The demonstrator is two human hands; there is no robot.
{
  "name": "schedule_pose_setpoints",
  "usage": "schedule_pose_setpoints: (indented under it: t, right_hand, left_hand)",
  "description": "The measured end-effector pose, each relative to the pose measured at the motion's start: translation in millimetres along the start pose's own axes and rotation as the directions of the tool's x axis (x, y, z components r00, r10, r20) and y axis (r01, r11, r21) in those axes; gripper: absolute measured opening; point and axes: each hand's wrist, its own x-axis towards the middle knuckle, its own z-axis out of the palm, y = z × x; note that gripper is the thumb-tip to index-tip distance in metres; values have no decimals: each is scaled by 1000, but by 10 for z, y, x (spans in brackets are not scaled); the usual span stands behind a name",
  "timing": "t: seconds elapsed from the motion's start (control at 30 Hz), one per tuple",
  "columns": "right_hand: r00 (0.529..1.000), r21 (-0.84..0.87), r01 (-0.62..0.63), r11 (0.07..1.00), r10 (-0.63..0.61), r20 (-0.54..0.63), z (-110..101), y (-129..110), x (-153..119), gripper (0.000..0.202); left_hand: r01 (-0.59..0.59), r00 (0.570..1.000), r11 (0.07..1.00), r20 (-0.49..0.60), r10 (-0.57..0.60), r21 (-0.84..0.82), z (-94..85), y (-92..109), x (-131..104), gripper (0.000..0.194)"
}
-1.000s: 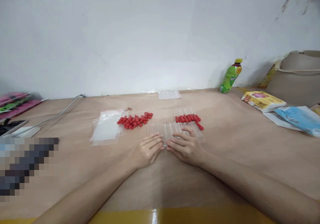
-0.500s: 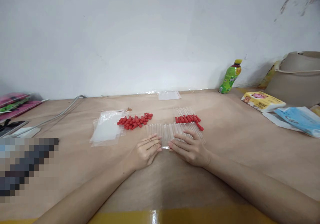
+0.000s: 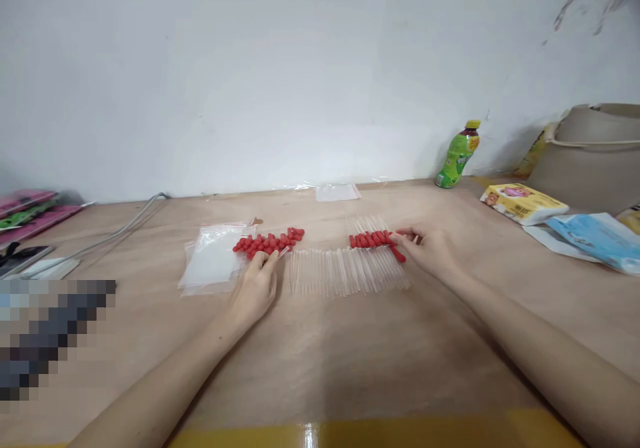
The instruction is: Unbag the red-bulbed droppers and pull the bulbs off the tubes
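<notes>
A row of clear thin tubes lies side by side on the table. Behind its right end is a second group of clear tubes with red bulbs at their near ends. My left hand pinches a clear tube, just in front of a pile of red bulbs. At the right end of the red-bulb row, my right hand has its fingertips against a bulb; its thumb and index finger are close together.
Clear plastic bags lie left of the pile, another bag near the wall. A green bottle, a yellow tissue pack, a blue packet and a beige container stand or lie at right. A cable runs at left.
Both hands have left the row of tubes. My left hand has moved left and forward with a tube in its fingers; my right hand has moved right and forward to the red bulbs.
</notes>
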Motion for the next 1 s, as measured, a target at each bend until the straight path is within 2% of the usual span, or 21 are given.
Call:
schedule_pose_setpoints:
  t: [0.07, 0.13, 0.23, 0.37, 0.5, 0.6, 0.77, 0.9, 1.0]
  right_hand:
    - [988, -12, -157, 987, 157, -9, -74, 149, 79, 32]
    - [965, -15, -262, 965, 262, 11, -128, 261, 132, 35]
    - [936, -40, -338, 940, 340, 93, -153, 334, 156, 38]
    - [898, -82, -356, 931, 364, 246, -121, 298, 122, 39]
    - [886, -93, -400, 912, 410, 216, -50, 287, 93, 39]
    - [892, -21, -403, 915, 398, 213, 24, 319, 76, 38]
    - [873, 72, -448, 891, 419, 249, 92, 327, 58, 42]
    - [882, 21, -431, 902, 417, 219, 68, 325, 65, 41]
    - [897, -30, -399, 916, 397, 192, 53, 359, 73, 42]
  left_hand:
    - [19, 999, 1000, 37, -20, 22, 23, 15, -21, 34]
    - [37, 998, 999, 44, -37, 8, 45, 24, -34, 32]
    - [53, 997, 998, 65, -50, -34, 65, 32, -30, 27]
    - [93, 991, 996, 97, -93, 8, 48, 64, 8, 24]
    - [120, 985, 992, 124, -123, 31, 19, 95, 54, 21]
    - [139, 982, 989, 137, -131, -48, 31, 97, 74, 19]
    - [133, 989, 978, 89, -120, -158, 63, 95, 77, 20]
    - [154, 988, 962, 54, -145, -225, 68, 94, 62, 25]
    - [226, 974, 921, 85, -209, -317, 75, 74, 52, 27]
